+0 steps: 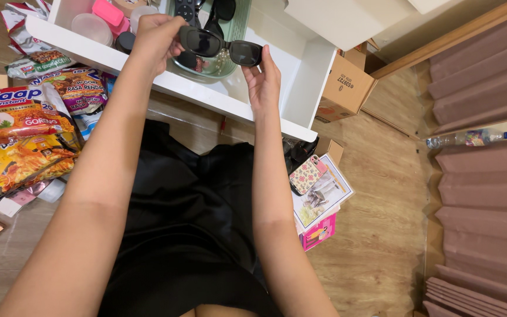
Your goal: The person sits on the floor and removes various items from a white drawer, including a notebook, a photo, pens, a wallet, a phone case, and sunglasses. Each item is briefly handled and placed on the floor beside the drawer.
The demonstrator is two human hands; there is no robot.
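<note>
**Sunglasses held by their ends above an open drawer**

A pair of dark sunglasses (pixel 223 47) is held level over a white drawer (pixel 300 76), just above a pale green basket (pixel 239 26) that sits inside it. The left hand (pixel 158 36) is closed around the left end of the frame, with the fingers curled over the hinge. The right hand (pixel 263 79) is pinched on the right end only, thumb and fingertips at the corner by the lens.

The weak point is judged to be the right-hand pinch: so little of the frame is gripped there that a slip could let that end swing down against the basket rim. The lenses could also be smudged or scratched, since fingertips lie close to them and a second pair of glasses (pixel 223 10) and a dark remote control (pixel 186 9) rest in the basket beneath. Small jars (pixel 92 26) stand at the left of the drawer. Snack packets (pixel 24 135) and a phone in a floral case (pixel 306 174) lie on the wooden floor (pixel 377 246), where a dropped pair might be stepped on.
</note>
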